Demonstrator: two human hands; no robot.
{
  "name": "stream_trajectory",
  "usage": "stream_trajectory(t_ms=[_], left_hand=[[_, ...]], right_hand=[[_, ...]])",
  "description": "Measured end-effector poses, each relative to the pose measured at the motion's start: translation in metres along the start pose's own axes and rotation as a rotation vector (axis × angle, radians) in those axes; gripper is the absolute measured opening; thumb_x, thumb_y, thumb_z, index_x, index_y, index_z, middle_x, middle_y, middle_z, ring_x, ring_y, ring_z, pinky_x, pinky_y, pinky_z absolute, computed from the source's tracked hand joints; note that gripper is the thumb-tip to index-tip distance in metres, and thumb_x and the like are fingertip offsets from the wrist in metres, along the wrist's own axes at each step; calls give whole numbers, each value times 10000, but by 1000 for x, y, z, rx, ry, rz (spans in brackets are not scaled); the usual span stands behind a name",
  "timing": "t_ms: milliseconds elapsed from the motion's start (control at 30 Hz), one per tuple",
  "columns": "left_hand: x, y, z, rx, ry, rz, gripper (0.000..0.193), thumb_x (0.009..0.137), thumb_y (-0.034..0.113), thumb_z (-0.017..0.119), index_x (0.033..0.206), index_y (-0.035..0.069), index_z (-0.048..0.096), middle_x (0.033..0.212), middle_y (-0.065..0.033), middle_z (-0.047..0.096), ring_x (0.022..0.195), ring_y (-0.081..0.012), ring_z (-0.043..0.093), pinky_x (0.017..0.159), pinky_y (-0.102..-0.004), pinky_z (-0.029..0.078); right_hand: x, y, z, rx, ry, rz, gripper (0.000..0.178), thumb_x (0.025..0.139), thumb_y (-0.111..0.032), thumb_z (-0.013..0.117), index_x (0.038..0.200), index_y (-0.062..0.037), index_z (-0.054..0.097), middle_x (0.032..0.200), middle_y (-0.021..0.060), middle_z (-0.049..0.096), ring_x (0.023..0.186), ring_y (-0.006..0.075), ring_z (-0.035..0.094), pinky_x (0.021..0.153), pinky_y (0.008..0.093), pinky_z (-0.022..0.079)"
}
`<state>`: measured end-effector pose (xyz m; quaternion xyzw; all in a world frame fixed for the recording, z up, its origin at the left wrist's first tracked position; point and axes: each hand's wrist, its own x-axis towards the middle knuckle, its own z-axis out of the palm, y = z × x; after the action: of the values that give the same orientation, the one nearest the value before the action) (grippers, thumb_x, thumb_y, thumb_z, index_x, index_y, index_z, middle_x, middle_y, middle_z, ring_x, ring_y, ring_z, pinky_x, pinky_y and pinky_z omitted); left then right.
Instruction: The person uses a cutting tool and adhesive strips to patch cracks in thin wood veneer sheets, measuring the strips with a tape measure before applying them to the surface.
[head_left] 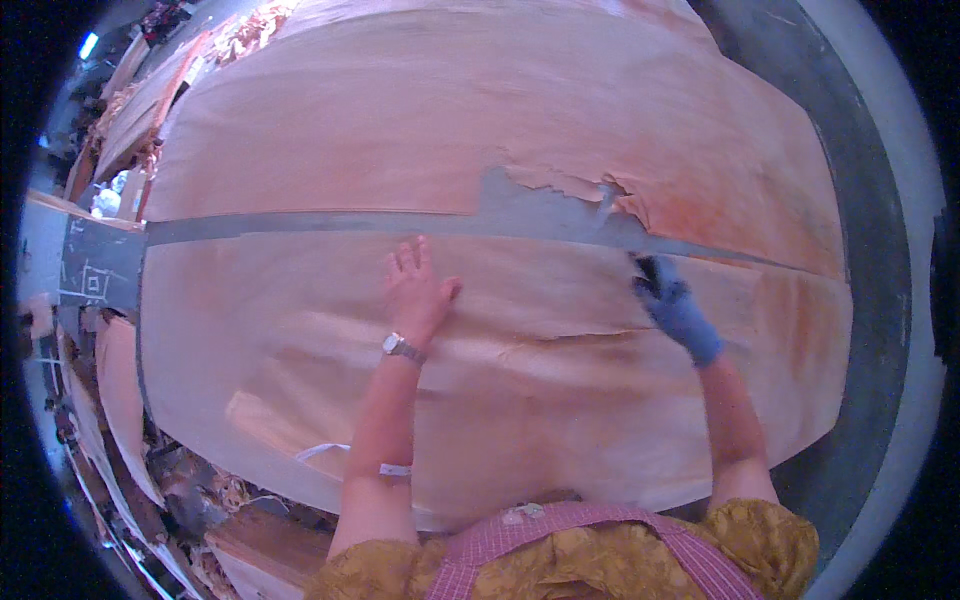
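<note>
A wide, thin sheet of reddish-tan wood veneer (560,420) covers the near half of the work surface, wavy and with a short split (570,338) in its middle. My bare left hand (415,285) lies flat on it, fingers spread near its far edge, a watch on the wrist. On the right, my right hand (675,305) wears a blue glove and is at the same far edge. Its fingers look curled around something dark, too blurred to make out. Beyond a grey gap (330,222) lies a second veneer sheet (450,110) with a torn, ragged edge (560,182).
A grey border (865,330) curves around the right side. Wood pieces and scraps (235,490) lie at the lower left, with more boards and shavings (255,30) at the upper left. A white strip (322,450) lies beside my left forearm.
</note>
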<state>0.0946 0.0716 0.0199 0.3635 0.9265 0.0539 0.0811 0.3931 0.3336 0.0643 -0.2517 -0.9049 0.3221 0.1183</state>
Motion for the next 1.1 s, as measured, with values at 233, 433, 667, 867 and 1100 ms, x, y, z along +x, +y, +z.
stream_trajectory(t_ms=[233, 433, 667, 867, 1100], left_hand=[[27, -41, -6, -23, -181, 118, 864, 843, 397, 708, 1515, 66, 278, 1473, -252, 386, 1344, -423, 399, 1073, -501, 390], [29, -12, -18, -47, -279, 45, 721, 873, 309, 666, 1505, 217, 331, 1448, -307, 384, 1325, -460, 402, 1062, -550, 380], [35, -2, 14, 88, -173, -13, 542, 931, 310, 562, 1455, 265, 434, 1488, -265, 366, 1356, -477, 364, 1082, -561, 351], [25, 15, -13, -51, -168, -115, 487, 942, 340, 521, 1413, 218, 497, 1456, -261, 412, 1353, -477, 364, 1068, -591, 347], [0, 77, 18, 22, -34, 224, 556, 886, 265, 627, 1401, 106, 495, 1479, -210, 405, 1343, -396, 408, 1077, -496, 387]], right_hand=[[95, -142, 147, -466, -356, -90, 209, 957, -187, 471, 1121, -63, 507, 790, 175, 698, 705, 360, 702, 588, 507, 523], [103, -141, 191, -594, -296, 19, 316, 910, -165, 513, 1207, -66, 469, 856, 142, 720, 745, 313, 729, 519, 494, 528], [101, -127, 184, -595, -336, -100, 366, 915, -161, 486, 1255, -29, 449, 880, 161, 721, 706, 308, 721, 495, 497, 513], [19, -87, 119, -679, -459, -204, 453, 924, -137, 453, 1351, 1, 398, 919, 169, 719, 745, 326, 717, 557, 490, 531], [-3, -71, 95, -612, -569, -180, 525, 915, -166, 468, 1404, -6, 364, 901, 184, 718, 722, 335, 708, 578, 518, 519]])
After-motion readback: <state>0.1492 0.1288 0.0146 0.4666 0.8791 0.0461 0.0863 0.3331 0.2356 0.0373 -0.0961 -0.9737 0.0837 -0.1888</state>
